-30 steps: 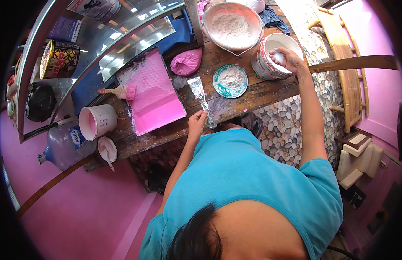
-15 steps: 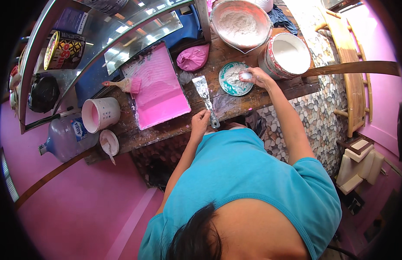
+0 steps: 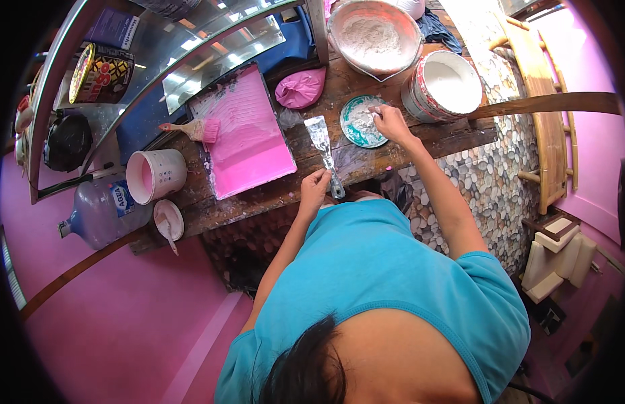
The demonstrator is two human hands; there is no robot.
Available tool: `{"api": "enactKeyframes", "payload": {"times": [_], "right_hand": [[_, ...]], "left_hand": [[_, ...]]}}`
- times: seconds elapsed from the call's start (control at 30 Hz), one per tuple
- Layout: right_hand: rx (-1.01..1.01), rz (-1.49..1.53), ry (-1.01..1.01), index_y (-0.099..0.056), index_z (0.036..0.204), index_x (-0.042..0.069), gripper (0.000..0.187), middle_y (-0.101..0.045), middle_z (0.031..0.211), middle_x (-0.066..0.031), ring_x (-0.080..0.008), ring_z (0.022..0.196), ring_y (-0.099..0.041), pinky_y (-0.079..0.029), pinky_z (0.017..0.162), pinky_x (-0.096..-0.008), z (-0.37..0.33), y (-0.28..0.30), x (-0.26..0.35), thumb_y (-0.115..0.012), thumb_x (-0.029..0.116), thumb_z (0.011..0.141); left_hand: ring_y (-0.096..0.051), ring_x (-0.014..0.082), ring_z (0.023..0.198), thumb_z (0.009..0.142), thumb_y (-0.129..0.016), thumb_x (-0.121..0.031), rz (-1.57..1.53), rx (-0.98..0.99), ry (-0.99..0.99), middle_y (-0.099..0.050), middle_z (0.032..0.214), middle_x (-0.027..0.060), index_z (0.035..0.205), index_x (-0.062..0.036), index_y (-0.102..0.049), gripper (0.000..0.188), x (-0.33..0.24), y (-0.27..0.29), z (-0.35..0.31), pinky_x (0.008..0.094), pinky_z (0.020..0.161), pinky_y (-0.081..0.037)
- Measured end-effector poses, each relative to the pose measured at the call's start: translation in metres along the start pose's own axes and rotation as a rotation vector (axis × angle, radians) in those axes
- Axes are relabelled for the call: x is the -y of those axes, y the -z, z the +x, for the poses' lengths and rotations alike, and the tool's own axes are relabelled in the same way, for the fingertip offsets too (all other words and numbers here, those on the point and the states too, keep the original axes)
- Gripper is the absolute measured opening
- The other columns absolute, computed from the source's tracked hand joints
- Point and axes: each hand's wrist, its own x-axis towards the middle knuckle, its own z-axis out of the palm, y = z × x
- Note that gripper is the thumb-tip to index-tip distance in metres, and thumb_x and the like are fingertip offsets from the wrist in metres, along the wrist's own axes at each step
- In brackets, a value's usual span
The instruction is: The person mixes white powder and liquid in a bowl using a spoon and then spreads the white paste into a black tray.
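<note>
My left hand [image 3: 315, 191] is closed on the handle of a putty knife [image 3: 319, 137], whose wide blade is smeared white and points away from me over the table. My right hand [image 3: 392, 125] reaches over a teal plate or lid [image 3: 349, 130] that bears a heap of white powder [image 3: 363, 120]. Its thumb and fingers are pinched together, fingertips down at the powder; whatever they hold is hidden. Just right of the plate stands a bucket [image 3: 449, 86] with a pale inside and a stained outer wall.
Behind the plate is a large basin [image 3: 373, 42] of white powder. Left of the knife lie a pink paint tray [image 3: 248, 135], a paintbrush [image 3: 194, 130] and a pink bag [image 3: 300, 89]. A white tub [image 3: 157, 176] and a water jug [image 3: 100, 219] stand at the table's left end.
My right hand has turned palm down and lowered its fingertips to the powder; earlier its white-coated fingers faced up. The putty knife has shifted slightly right with my left hand.
</note>
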Motion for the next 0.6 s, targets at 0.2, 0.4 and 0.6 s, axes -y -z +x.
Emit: {"api": "enactKeyframes", "payload": {"times": [0.2, 0.4, 0.6], "right_hand": [[-0.199, 0.102, 0.013, -0.065, 0.096, 0.001, 0.021, -0.061, 0.085, -0.0169, -0.0284, 0.071, -0.061, -0.047, 0.064, -0.0352, -0.034, 0.043, 0.054, -0.056, 0.005, 0.078], [-0.663, 0.161, -0.096, -0.066, 0.091, 0.005, 0.015, -0.064, 0.075, -0.0082, -0.0137, 0.061, -0.06, -0.046, 0.059, -0.027, -0.026, 0.14, 0.071, -0.054, 0.008, 0.083], [-0.158, -0.376, -0.418, -0.065, 0.089, -0.004, 0.035, -0.064, 0.076, -0.0188, -0.03, 0.079, -0.065, -0.048, 0.072, -0.0363, 0.029, 0.161, -0.119, -0.057, 0.029, 0.08]], "left_hand": [[-0.034, 0.0023, 0.061, 0.09, -0.054, -0.023, 0.038, 0.07, -0.071, -0.042, 0.063, -0.007, 0.077, 0.0016, -0.06, 0.029, -0.005, -0.016, 0.006, 0.0224, 0.052, -0.029], [-0.033, 0.0031, 0.061, 0.09, -0.055, -0.024, 0.114, 0.112, -0.122, -0.039, 0.062, -0.0065, 0.069, 0.0002, -0.052, 0.032, -0.008, -0.025, 0.014, 0.0226, 0.052, -0.029], [-0.033, 0.0028, 0.061, 0.09, -0.054, -0.024, 0.092, 0.134, -0.12, -0.041, 0.063, -0.0067, 0.072, 0.0002, -0.055, 0.03, -0.019, -0.029, 0.004, 0.0228, 0.052, -0.028]]}}
